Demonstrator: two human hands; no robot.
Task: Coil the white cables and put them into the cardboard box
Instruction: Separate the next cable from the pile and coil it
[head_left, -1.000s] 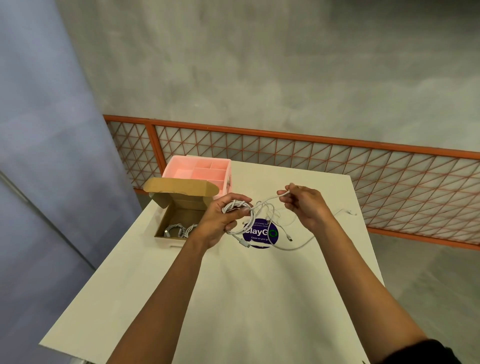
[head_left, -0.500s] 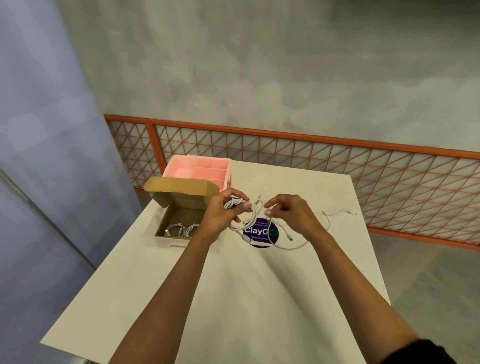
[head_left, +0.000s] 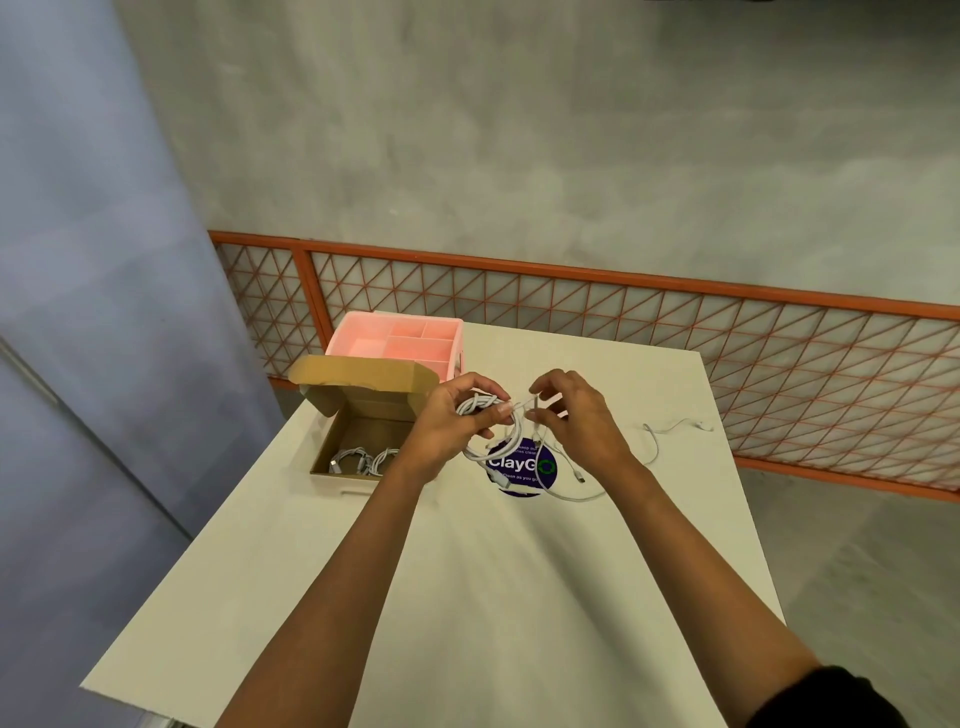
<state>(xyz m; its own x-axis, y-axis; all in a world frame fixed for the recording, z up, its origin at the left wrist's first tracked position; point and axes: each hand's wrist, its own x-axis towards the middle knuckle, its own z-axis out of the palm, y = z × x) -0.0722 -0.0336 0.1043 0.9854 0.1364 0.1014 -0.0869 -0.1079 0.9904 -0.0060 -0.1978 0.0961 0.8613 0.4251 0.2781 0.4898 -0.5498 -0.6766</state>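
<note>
White cable (head_left: 482, 404) coil gripped by left hand (head_left: 447, 434), right hand (head_left: 584, 423) fingers (head_left: 543, 383) pinching strand, moved closer.

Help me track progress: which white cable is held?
The cable looped over the purple sticker, gripped by left hand and right hand; others lie coiled in the cardboard box.

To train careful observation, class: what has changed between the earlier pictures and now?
The right grip, pinching the white cable, moved left, close to the left grip, so the strand stretched between them shortened. The left grip held the coil throughout. The cardboard box and pink organiser stayed put.
</note>
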